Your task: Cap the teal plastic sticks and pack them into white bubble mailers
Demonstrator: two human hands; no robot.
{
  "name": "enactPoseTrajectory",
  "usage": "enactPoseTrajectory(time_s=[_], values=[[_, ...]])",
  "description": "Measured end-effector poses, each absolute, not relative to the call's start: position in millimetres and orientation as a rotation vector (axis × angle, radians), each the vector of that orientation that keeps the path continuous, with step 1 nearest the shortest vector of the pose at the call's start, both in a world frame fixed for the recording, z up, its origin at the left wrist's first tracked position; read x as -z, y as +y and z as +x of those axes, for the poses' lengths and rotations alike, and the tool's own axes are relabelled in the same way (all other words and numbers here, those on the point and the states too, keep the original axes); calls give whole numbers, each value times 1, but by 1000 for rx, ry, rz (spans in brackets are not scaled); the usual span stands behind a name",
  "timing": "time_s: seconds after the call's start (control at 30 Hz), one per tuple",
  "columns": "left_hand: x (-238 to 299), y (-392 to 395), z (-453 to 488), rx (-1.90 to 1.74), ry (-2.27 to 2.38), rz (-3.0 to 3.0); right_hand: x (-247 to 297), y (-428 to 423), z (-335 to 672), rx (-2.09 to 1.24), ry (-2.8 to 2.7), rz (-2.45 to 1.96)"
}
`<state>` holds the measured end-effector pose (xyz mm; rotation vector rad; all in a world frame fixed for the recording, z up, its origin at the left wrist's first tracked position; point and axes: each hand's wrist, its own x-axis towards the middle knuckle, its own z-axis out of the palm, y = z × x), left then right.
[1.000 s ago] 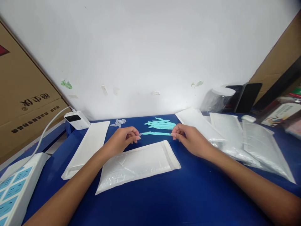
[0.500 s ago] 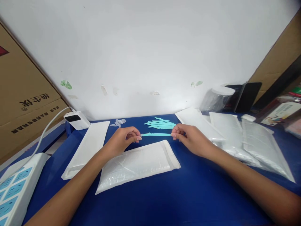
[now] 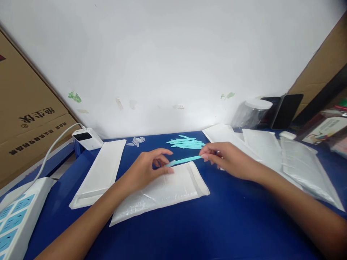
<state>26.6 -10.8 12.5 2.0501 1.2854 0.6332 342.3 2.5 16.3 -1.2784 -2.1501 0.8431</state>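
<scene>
My right hand (image 3: pixel 226 159) pinches the end of a thin turquoise eyebrow razor (image 3: pixel 187 159), which tilts slightly up to the right. At the razor's left end is a translucent cap (image 3: pixel 171 163). My left hand (image 3: pixel 148 168) has its thumb and fingers spread around that capped end; whether the thumb touches it I cannot tell. A pile of several more turquoise razors (image 3: pixel 187 142) lies just behind. Further left is a small heap of clear caps (image 3: pixel 136 141). Beneath the hands lies a white plastic pouch (image 3: pixel 165 189), partly covered by my left hand.
A flat white pouch (image 3: pixel 101 169) lies left, near a white device (image 3: pixel 88 138) with a cable and a power strip (image 3: pixel 24 213). More filled pouches (image 3: pixel 311 169), a lidded clear jar (image 3: pixel 255 113), a black phone (image 3: pixel 287 111) and a bottle (image 3: pixel 325 126) stand or lie right. A wall rises behind.
My left fingers have opened from their pinch at the razor's capped end. The razor has tilted, its left end dropping toward me, while my right hand keeps its grip and has shifted slightly right.
</scene>
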Motion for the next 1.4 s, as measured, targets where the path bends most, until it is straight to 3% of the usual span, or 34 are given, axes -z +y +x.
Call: enactPoseTrajectory(time_s=[0.17, 0.37, 0.7, 0.9, 1.0, 1.2, 1.4], values=[[-14, -16, 27, -384, 1295, 2266, -51, 5, 373, -783, -2291, -1334], [-5, -8, 25, -350, 1389, 2240, -57, 12, 399, -805, -2392, -1373], [-10, -12, 30, -623, 1304, 1983, -25, -17, 321, -1447, -2015, -1136], [-14, -19, 40, -699, 1222, 1871, -33, -27, 322, -1524, -2099, -958], [-13, -21, 43, -774, 1201, 1798, -41, -28, 329, -1425, -2048, -1016], [-15, -21, 41, -1306, 1196, 1503, -48, -35, 326, -515, -1515, -1046], [-14, -31, 50, -1254, 1087, 1402, -23, -37, 305, -965, -1561, -912]])
